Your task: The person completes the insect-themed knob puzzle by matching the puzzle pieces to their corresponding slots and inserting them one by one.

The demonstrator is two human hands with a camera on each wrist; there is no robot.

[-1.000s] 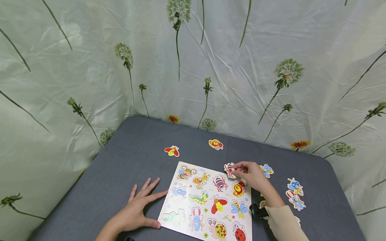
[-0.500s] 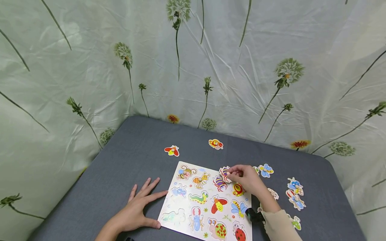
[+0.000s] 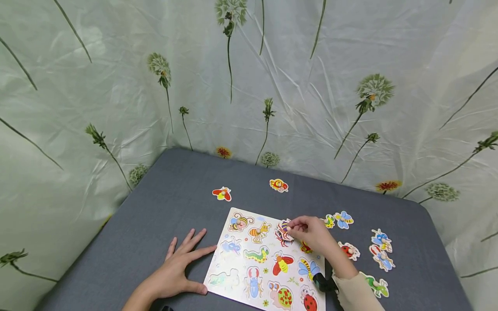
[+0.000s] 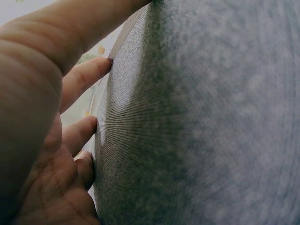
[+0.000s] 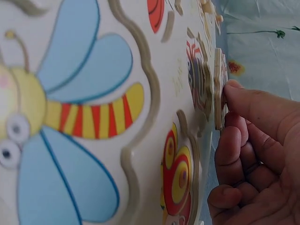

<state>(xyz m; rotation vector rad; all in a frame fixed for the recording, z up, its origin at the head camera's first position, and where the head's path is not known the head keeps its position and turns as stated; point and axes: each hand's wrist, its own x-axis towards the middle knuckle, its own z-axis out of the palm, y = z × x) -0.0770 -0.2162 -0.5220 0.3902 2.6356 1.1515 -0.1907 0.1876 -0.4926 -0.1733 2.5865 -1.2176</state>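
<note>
My right hand (image 3: pixel 311 233) pinches the knob of a spider puzzle piece (image 3: pixel 283 229), purple and yellow with red legs. In the right wrist view the piece (image 5: pixel 218 89) stands edge-on, just off the board, beside the printed spider recess (image 5: pixel 199 77). The white insect puzzle board (image 3: pixel 268 255) lies under it, with a bee piece (image 3: pixel 239 222) and an orange bee-like piece (image 3: pixel 259 233) in its top row. My left hand (image 3: pixel 175 270) rests spread on the table, thumb and index fingertips at the board's left edge. The left wrist view shows its fingers (image 4: pixel 84 77) on the grey cloth.
Loose pieces lie round the board: a red-winged bug (image 3: pixel 221 194) and a red butterfly (image 3: pixel 279 185) behind it. To the right are a dragonfly (image 3: pixel 344 220), ladybug (image 3: pixel 349 250), stag beetle (image 3: pixel 382 258) and green piece (image 3: pixel 377 286). A dandelion-print curtain (image 3: pixel 303 108) hangs behind the grey table (image 3: pixel 175 185).
My right hand has carried the spider piece leftward and toward me, from the board's back edge to over the printed spider. The left hand has stayed in place.
</note>
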